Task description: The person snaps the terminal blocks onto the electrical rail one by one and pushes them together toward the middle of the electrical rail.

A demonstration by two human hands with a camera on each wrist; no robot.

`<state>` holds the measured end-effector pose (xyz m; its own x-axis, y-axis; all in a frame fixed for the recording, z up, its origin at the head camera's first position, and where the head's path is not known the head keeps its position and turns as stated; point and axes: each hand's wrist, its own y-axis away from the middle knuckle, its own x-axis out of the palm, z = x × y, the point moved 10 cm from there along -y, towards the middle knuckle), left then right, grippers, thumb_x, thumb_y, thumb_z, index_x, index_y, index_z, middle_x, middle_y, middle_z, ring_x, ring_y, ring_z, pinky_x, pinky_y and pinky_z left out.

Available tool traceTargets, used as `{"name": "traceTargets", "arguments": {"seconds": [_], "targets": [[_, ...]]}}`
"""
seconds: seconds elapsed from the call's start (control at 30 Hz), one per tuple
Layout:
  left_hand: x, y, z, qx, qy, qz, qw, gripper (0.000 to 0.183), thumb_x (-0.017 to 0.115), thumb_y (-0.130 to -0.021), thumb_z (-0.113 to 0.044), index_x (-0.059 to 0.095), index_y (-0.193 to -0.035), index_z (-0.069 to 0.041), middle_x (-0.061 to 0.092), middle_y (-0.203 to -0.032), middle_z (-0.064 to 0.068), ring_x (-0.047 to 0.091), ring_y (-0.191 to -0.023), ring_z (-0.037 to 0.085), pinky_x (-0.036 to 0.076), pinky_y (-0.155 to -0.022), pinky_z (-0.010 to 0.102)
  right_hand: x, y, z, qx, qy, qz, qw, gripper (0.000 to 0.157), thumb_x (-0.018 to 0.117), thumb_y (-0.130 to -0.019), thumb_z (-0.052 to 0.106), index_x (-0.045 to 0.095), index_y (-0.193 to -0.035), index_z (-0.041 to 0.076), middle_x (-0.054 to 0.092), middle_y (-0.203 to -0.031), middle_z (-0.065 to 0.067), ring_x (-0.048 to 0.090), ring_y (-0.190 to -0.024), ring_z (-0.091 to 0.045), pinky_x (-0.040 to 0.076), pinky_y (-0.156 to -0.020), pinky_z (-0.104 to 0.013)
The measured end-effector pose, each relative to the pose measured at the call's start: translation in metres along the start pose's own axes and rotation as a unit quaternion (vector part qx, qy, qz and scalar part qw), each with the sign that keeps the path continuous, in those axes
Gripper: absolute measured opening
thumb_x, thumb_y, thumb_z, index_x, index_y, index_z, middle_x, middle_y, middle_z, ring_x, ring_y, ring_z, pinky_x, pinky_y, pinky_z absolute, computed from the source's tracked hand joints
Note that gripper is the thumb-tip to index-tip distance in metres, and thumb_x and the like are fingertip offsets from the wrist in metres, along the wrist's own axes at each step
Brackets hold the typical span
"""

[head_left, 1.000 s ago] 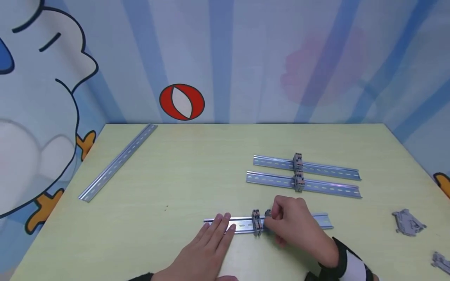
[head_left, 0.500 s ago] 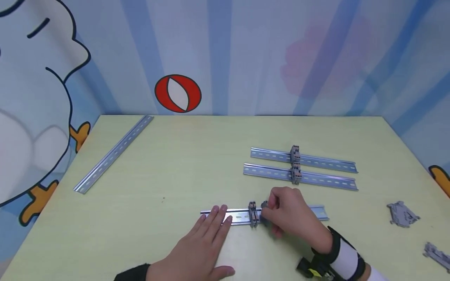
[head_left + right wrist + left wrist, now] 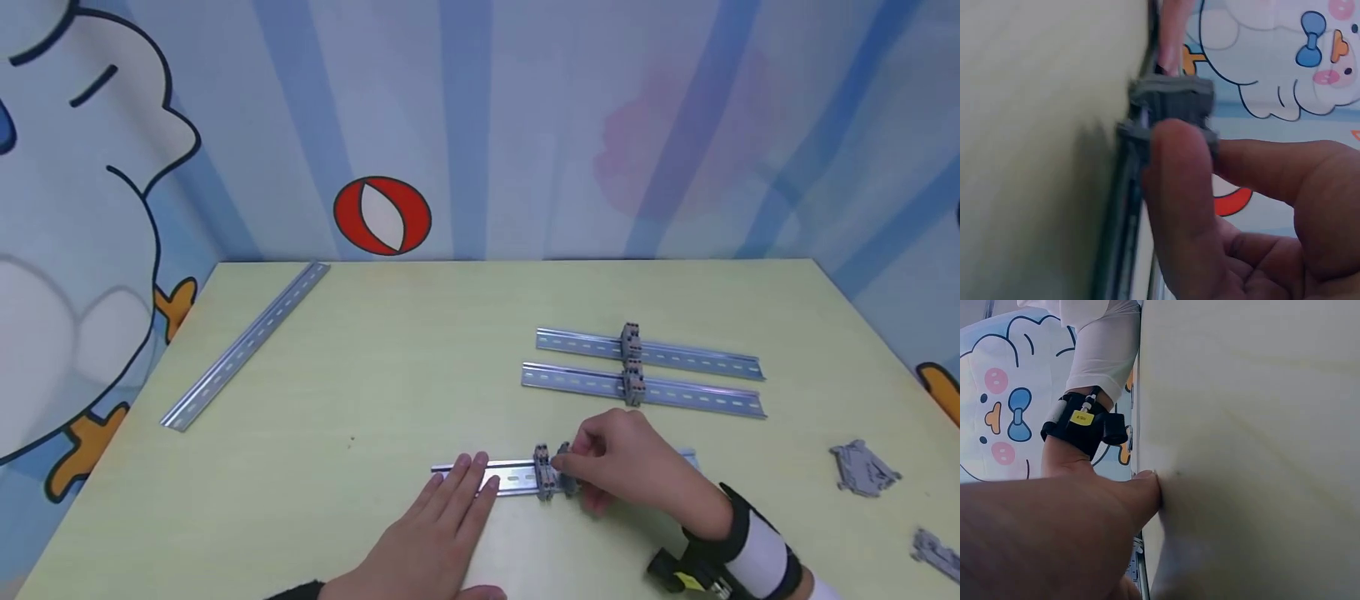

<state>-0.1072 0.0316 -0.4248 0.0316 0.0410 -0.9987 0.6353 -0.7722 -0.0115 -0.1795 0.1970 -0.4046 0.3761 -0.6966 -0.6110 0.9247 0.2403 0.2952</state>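
Note:
Flat across the left end of the nearest slotted metal DIN rail (image 3: 517,478) lies my left hand (image 3: 427,533), fingers straight and pressing it to the table. Grey terminal blocks (image 3: 543,473) stand upright on that rail, right of the left fingertips. Just beside them, my right hand (image 3: 626,458) pinches another grey terminal block (image 3: 566,462) between thumb and finger at the rail. The right wrist view shows the right thumb (image 3: 1182,187) covering much of this held block (image 3: 1138,140). Whether it touches its neighbours cannot be made out. The left wrist view shows mainly the left hand's thumb side.
Two more DIN rails (image 3: 577,340) lie behind the right hand, each carrying terminal blocks (image 3: 633,383) near its middle. A bare rail (image 3: 247,346) slants at the table's left. Loose grey pieces (image 3: 864,468) lie at the right. A printed backdrop (image 3: 510,133) borders the far table edge.
The right hand has slid slightly left along the rail with the pinched terminal block, closer to the standing blocks. The left hand stays on the rail. The head view has shifted a little.

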Motion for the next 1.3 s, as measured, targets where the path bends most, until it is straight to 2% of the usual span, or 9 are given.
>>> {"name": "traceTargets", "arguments": {"seconds": [0.1,0.33,0.67,0.83,0.93,1.0,1.1,1.23,1.3], "targets": [[0.001,0.0,-0.001,0.001,0.001,0.005,1.0,0.091,0.026,-0.094,-0.073,0.031,-0.152,-0.004,0.023,-0.162,0.019,0.025,-0.149,0.032,0.035,-0.115,0.043,-0.003,0.002,-0.003,0.004,-0.042,0.029,0.999,0.026,0.067,-0.092,0.022,0.07,-0.076,0.002,0.073,-0.062,-0.01,0.071,-0.051,-0.019,0.059,-0.05,-0.033],[-0.003,0.001,-0.001,0.005,-0.013,-0.02,0.9997,0.09,0.028,-0.094,-0.072,0.034,-0.151,-0.003,0.027,-0.161,0.019,0.028,-0.147,0.032,0.037,-0.114,0.042,0.0,0.001,-0.005,0.019,-0.147,0.07,0.987,0.022,0.064,-0.094,0.015,0.071,-0.097,-0.006,0.076,-0.077,-0.015,0.076,-0.067,-0.024,0.063,-0.062,-0.039],[-0.006,0.002,-0.001,0.006,-0.024,-0.024,0.9994,0.089,0.029,-0.094,-0.071,0.033,-0.15,-0.002,0.028,-0.16,0.019,0.029,-0.147,0.032,0.038,-0.113,0.041,0.014,-0.002,-0.006,0.029,-0.197,0.086,0.976,0.025,0.06,-0.097,0.013,0.07,-0.108,-0.007,0.077,-0.082,-0.016,0.077,-0.072,-0.023,0.063,-0.067,-0.038],[-0.007,0.002,-0.001,0.008,-0.028,-0.031,0.9991,0.089,0.031,-0.094,-0.071,0.035,-0.15,-0.002,0.03,-0.16,0.02,0.031,-0.146,0.032,0.039,-0.112,0.041,0.016,-0.003,-0.004,0.025,-0.199,0.082,0.976,0.025,0.059,-0.097,0.011,0.069,-0.109,-0.008,0.077,-0.082,-0.017,0.077,-0.072,-0.023,0.063,-0.066,-0.038],[-0.006,0.002,-0.001,0.007,-0.022,-0.027,0.9994,0.089,0.031,-0.093,-0.071,0.035,-0.15,-0.002,0.029,-0.16,0.02,0.031,-0.146,0.032,0.039,-0.113,0.041,0.01,-0.001,-0.003,0.02,-0.174,0.07,0.982,0.025,0.061,-0.096,0.014,0.07,-0.108,-0.007,0.077,-0.082,-0.017,0.076,-0.07,-0.023,0.063,-0.065,-0.038],[-0.005,0.002,0.0,0.006,-0.018,-0.023,0.9995,0.089,0.031,-0.094,-0.071,0.034,-0.15,-0.002,0.029,-0.16,0.019,0.03,-0.147,0.032,0.038,-0.113,0.041,0.001,0.001,-0.003,0.011,-0.14,0.046,0.989,0.024,0.063,-0.095,0.015,0.071,-0.106,-0.005,0.077,-0.083,-0.017,0.076,-0.069,-0.022,0.063,-0.063,-0.035],[-0.004,0.002,-0.001,0.008,-0.02,-0.027,0.9994,0.088,0.032,-0.094,-0.071,0.035,-0.15,-0.002,0.029,-0.16,0.02,0.031,-0.146,0.032,0.039,-0.112,0.041,-0.02,0.008,-0.004,-0.019,-0.038,-0.016,0.999,0.018,0.066,-0.091,0.014,0.073,-0.102,0.001,0.077,-0.082,-0.011,0.072,-0.067,-0.014,0.06,-0.058,-0.027],[-0.005,0.002,0.0,0.007,-0.008,-0.013,0.9999,0.088,0.032,-0.094,-0.07,0.035,-0.15,-0.002,0.029,-0.16,0.02,0.03,-0.146,0.032,0.039,-0.112,0.041,-0.051,0.024,-0.014,-0.046,0.084,-0.093,0.991,0.016,0.072,-0.086,0.013,0.075,-0.1,0.007,0.076,-0.083,-0.003,0.067,-0.071,-0.008,0.055,-0.058,-0.021],[-0.005,-0.001,0.003,-0.006,0.018,0.015,0.9997,0.087,0.035,-0.094,-0.069,0.033,-0.151,-0.004,0.026,-0.161,0.019,0.028,-0.148,0.031,0.037,-0.114,0.042,-0.066,0.033,-0.026,-0.038,0.106,-0.117,0.987,0.02,0.075,-0.084,0.015,0.074,-0.102,0.007,0.075,-0.088,-0.003,0.067,-0.076,-0.009,0.055,-0.063,-0.02]]}}
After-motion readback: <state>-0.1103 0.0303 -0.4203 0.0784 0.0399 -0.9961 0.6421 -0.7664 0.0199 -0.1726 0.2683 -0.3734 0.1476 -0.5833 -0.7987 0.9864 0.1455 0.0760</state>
